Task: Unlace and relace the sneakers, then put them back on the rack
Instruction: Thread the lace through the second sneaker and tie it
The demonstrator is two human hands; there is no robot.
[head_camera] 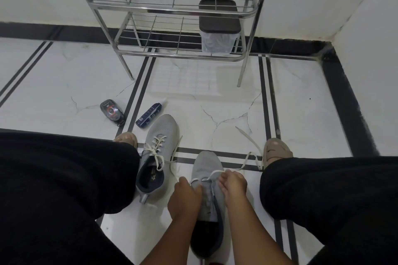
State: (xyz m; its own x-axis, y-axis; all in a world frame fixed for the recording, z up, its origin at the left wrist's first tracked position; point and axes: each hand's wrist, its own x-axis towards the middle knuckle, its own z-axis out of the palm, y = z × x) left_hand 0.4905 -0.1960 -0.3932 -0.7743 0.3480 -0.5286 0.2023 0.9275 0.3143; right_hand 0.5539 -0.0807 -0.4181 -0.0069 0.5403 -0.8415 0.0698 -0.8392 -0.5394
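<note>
The fingers of the right hand [233,183] are curled down onto the white lace [247,158] at the lowest eyelets of the near sneaker [207,180], and the lace appears to be pinched there. The fingers of the left hand [186,194] are bent over the left side of the same shoe's upper, which is gripped and steadied. Both forearms are brought in from the lower edge of the view and converge on the shoe, between the two knees clad in black.

The near sneaker is set on the white floor [301,103] with its toe pointing away from the person. Its lace is mostly loose and trails off to the right, past the right foot in a tan sandal [276,149]. The second sneaker [158,150] is laid just to the left, still laced, with its toe angled away.

Beyond the shoes, a stretch of bare floor is left before the metal rack [172,9], which is placed against the wall. On its lower shelf, at the right, a clear container with a dark lid [218,28] is kept. A dark blue tube [149,115] and a small black object [111,111] are lying on the floor to the left, well apart from the hands.
</note>
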